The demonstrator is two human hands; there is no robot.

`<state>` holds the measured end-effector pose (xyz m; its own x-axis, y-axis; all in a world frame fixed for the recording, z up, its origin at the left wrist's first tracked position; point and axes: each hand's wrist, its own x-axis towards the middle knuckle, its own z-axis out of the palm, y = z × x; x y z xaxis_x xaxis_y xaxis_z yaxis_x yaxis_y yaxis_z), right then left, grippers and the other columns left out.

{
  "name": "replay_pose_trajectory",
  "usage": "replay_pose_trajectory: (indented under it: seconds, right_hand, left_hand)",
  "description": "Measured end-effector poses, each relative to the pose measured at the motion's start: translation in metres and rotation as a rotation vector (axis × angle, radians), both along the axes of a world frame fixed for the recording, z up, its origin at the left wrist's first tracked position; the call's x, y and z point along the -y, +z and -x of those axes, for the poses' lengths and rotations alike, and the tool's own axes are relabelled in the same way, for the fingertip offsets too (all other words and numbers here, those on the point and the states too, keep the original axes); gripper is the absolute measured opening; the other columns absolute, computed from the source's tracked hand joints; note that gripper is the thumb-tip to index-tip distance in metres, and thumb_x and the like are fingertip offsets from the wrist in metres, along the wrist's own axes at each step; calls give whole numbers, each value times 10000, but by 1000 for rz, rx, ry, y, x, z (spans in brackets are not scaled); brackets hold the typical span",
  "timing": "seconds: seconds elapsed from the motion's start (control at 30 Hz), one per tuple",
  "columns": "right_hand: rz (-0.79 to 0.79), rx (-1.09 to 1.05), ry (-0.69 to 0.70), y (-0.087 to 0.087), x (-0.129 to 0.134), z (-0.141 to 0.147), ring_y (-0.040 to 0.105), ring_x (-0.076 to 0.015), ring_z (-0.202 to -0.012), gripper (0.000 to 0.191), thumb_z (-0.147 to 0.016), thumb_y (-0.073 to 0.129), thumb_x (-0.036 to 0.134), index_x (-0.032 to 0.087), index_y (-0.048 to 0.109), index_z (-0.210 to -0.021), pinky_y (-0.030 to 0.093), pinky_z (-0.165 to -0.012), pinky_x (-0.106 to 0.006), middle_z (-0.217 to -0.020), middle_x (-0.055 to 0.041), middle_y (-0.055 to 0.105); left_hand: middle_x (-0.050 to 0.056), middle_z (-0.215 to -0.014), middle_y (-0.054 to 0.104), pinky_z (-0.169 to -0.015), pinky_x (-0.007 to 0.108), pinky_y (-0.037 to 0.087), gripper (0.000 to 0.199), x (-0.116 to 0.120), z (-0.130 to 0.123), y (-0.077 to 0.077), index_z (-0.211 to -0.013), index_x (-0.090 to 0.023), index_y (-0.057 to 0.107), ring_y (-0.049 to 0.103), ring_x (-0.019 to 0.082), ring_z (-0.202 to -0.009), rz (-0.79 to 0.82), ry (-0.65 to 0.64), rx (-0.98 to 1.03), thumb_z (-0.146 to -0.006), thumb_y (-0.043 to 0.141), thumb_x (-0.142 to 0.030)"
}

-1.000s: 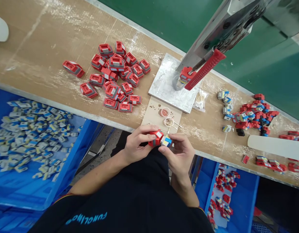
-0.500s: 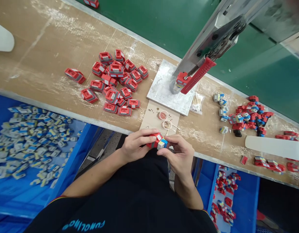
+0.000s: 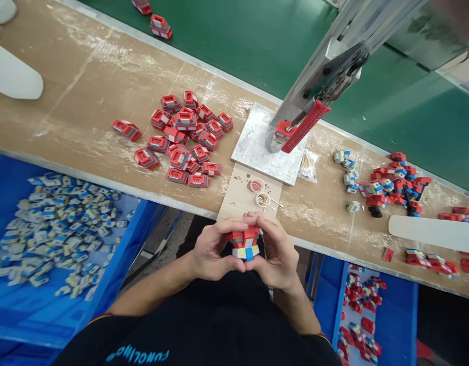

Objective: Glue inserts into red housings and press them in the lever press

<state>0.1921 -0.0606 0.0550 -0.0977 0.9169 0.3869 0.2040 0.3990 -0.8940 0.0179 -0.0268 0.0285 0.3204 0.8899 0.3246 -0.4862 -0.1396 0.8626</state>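
Between both hands, close to my body, is a red toy vehicle part (image 3: 246,235) with a white, blue and yellow piece (image 3: 246,252) against its near end. My left hand (image 3: 218,249) wraps its left side, thumb on the white-blue piece. On the other side my right hand (image 3: 277,250) grips it too, fingers over the far end and thumb beside the left thumb. Just beyond the hands lies a tan board (image 3: 234,195) with two small round dishes; a cotton swab (image 3: 274,201) rests by the nearer dish (image 3: 262,199).
A hand press (image 3: 306,124) stands on a metal plate (image 3: 257,137) ahead. Red parts (image 3: 185,120) are heaped to its left, swabs in a bag (image 3: 308,165) to its right. Blue bins (image 3: 116,259) flank me. Beyond the table edge runs a green surface (image 3: 234,46) carrying red parts.
My right hand has closed around the far side of the red part. The piece has turned so its white-blue end faces me, with both thumbs on it. Another red part has appeared on the green surface.
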Motion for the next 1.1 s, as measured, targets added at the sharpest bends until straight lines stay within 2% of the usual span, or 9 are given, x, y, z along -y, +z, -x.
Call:
replay_pose_trajectory:
  seconds: [0.17,0.27,0.37,0.47,0.6,0.7,0.83,1.0,1.1]
  right_hand:
    - [-100,126,-31,5,-12,2,739,-308,-1273,738,-986,711,592,339,460,-1633,669,-1054,-473,-1337,-124,736]
    - [-158,255,-143,18,-34,-28,689,-304,-1300,661,-1009,644,662,346,502,-1572,662,-1012,-471,-1424,-129,660]
    - [-162,414,-323,30,-71,-73,618,-325,-1365,481,-1035,610,649,351,597,-1412,641,-977,-505,-1497,-127,593]
    - [-16,573,-200,34,-113,-98,626,-324,-1346,427,-1033,618,639,328,666,-1322,641,-906,-471,-1474,-129,636]
    - [94,536,81,43,-139,-94,736,-243,-1048,422,-1038,623,636,277,753,-1219,636,-824,-387,-1168,-94,787]
    - [56,381,245,69,-129,-90,781,-208,-940,424,-1012,708,584,297,737,-1323,649,-842,-376,-1058,-43,829]
    - [-57,195,345,119,-125,-91,827,-245,-1002,536,-932,829,549,383,695,-1423,680,-893,-436,-1103,-9,851]
    - [-336,19,85,180,-187,-93,720,-204,-1302,613,-874,857,634,451,645,-1419,659,-906,-323,-1515,34,697]
    - [-388,2,-89,192,-220,-103,715,-176,-1236,689,-870,839,675,378,589,-1439,620,-860,-281,-1467,-13,697]
  left_hand:
    - [162,-1288,831,-963,355,704,469,-6,-1,6,-1312,-234,785,835,304,-1139,143,10,77,-887,912,-387]
    - [126,-1199,862,-884,313,718,382,-20,1,11,-1199,-252,818,859,269,-1050,293,107,199,-884,907,-449]
    - [65,-1074,882,-848,283,719,363,-39,15,13,-1053,-260,820,865,240,-996,488,328,325,-815,953,-501]
    - [51,-996,875,-744,284,724,507,-52,38,7,-984,-239,802,864,261,-931,665,463,367,-665,1022,-567]
    - [72,-986,859,-602,278,687,591,-46,64,-3,-994,-216,806,836,272,-850,814,513,389,-573,1046,-553]
    - [73,-913,823,-552,234,629,639,-37,71,-2,-963,-169,806,762,213,-770,883,571,435,-509,1043,-552]
    - [27,-794,715,-513,179,552,614,-39,67,13,-808,-171,759,619,135,-702,905,576,488,-350,1075,-430]
    - [-24,-696,502,-514,178,566,505,-49,58,21,-743,-168,665,512,103,-644,911,378,521,-427,1022,-335]
    - [-26,-748,511,-520,136,583,542,-47,57,16,-878,-183,718,617,125,-716,960,391,477,-435,1027,-229]
